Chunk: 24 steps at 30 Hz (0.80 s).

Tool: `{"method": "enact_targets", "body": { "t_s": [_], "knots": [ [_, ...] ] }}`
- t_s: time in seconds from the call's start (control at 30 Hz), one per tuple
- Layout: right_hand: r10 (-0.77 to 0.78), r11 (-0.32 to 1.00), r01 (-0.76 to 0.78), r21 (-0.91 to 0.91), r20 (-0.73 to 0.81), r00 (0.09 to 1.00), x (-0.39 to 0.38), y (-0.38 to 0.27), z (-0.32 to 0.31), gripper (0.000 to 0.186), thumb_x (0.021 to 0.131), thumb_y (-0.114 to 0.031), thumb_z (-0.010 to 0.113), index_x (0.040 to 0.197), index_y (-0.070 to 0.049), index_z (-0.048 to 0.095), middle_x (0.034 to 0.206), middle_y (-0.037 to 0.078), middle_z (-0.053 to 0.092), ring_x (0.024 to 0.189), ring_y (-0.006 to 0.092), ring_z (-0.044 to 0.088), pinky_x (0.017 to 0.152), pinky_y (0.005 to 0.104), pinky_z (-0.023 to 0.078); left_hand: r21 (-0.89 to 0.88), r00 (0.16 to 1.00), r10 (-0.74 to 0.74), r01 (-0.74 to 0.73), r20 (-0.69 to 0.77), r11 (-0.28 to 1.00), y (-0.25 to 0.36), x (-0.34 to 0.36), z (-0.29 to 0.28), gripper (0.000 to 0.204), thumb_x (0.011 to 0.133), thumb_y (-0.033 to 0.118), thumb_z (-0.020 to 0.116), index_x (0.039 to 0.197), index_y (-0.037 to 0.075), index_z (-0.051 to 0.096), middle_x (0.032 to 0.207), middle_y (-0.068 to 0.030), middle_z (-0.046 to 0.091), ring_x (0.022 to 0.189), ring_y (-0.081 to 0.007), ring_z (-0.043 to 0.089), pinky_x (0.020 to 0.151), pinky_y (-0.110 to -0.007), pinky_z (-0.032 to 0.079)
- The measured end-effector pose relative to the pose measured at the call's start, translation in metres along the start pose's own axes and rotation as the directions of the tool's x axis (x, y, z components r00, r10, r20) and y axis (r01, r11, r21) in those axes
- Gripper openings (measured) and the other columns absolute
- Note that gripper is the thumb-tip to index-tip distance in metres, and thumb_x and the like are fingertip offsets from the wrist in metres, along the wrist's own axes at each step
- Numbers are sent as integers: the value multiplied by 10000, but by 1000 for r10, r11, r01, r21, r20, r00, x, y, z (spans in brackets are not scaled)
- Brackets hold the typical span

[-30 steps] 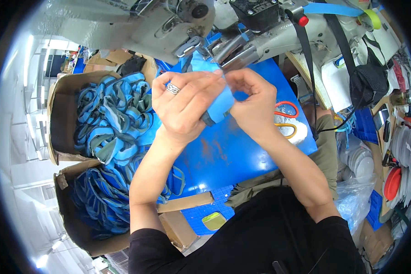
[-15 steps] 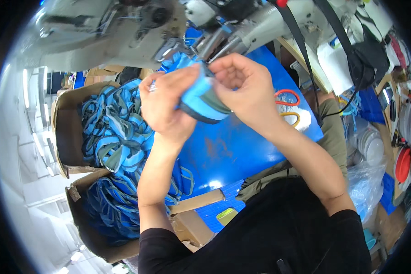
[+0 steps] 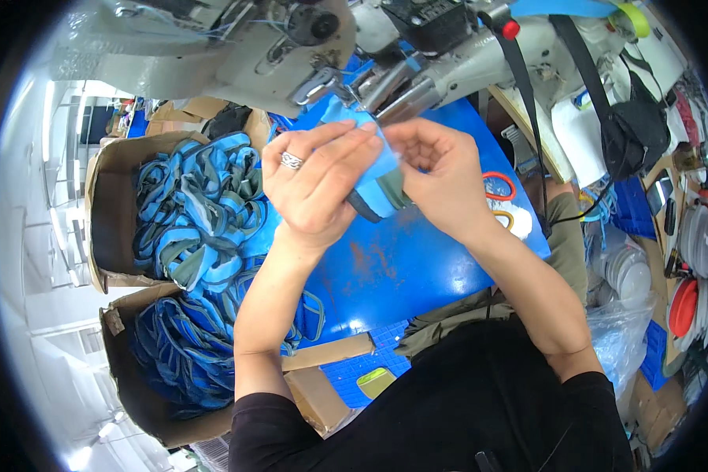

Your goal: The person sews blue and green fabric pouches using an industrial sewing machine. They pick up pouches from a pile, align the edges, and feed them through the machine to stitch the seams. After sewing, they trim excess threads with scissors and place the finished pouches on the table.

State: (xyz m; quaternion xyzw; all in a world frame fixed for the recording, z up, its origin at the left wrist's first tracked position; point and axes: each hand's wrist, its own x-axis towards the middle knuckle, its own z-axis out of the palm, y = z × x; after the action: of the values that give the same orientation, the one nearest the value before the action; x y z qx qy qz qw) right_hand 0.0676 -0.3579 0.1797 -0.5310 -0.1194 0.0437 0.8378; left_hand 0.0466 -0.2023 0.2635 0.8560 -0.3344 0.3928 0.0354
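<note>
A light blue fabric strip (image 3: 381,167) with dark green and black bands is between my hands, its far end by the presser foot of the sewing machine (image 3: 407,90). My left hand (image 3: 313,177), with a ring on one finger, grips the strip from the left, fingertips on its upper face. At its right edge my right hand (image 3: 447,177) is closed, with curled fingers and thumb pinching the cloth. The strip's underside and some fingertips are hidden. Beneath lies the blue table (image 3: 385,271).
To the left, a cardboard box (image 3: 118,216) holds blue and grey-green strips; a nearer box (image 3: 125,346) holds darker blue ones. Red-handled scissors (image 3: 499,186) lie at the table's right. A black pouch (image 3: 635,118) hangs at the far right, above plastic bags.
Both hands and the strip have shifted slightly right in view. The strip now lies flatter, with its far end at the presser foot, and my left fingers are stretched over it.
</note>
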Motion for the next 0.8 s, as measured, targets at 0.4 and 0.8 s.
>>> {"method": "enact_targets", "body": {
  "t_s": [0.4, 0.8],
  "knots": [
    [162, 978, -179, 103, 158, 974, 2, -36, -16, 221, 904, 6, 730, 1120, 50, 720, 874, 36, 718, 727, 55, 661, 624, 206, 525, 98, 1000, -4, 4, 1, 995, -6, 3, 1, 329, 678, 164, 754, 1003, 152, 804, 921, 17, 693, 856, -187, 663, 778, -343, 437],
    [123, 981, -147, 124, 181, 976, -10, -30, -21, 347, 850, -98, 808, 1146, 58, 716, 903, 74, 711, 780, 97, 666, 672, 241, 549, -174, 925, -361, 377, 119, 910, 24, 0, -14, 316, 734, 38, 797, 1048, 24, 761, 981, -118, 731, 865, -279, 704, 776, -350, 543]
  ]
}}
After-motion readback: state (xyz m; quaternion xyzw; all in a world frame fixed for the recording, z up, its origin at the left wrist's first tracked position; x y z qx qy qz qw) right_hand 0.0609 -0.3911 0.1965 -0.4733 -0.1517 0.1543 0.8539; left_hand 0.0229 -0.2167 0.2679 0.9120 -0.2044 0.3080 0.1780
